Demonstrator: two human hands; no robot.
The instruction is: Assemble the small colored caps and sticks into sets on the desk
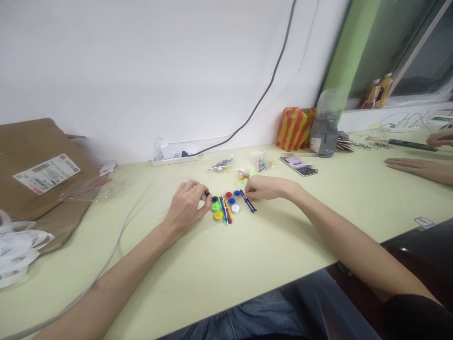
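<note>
On the far left of the pale green table (247,245) we see a brown cardboard mailer (38,160) with a printed label, and white plastic strips (17,248) lie beside it. A grey cable (120,236) runs over the table, and a white power strip (175,158) stands at the wall. Our left hand (186,205) has its fingers closed, and the fingertips pinch a small black piece (206,194). Just right of it, small coloured discs (228,200) in black, green, yellow, red, blue and white lie in a loose group around coloured plastic sticks (225,210). Our right hand (265,188) bends its fingers down on a dark blue stick (248,203), but we cannot tell if they really grip it. Behind them are small plastic bags (221,165), then a phone (299,165), a striped bag (295,128) and a grey bag (324,137). On the far right, a co-worker's hands (417,167) rest open on the table near a dark bar (412,144).
</note>
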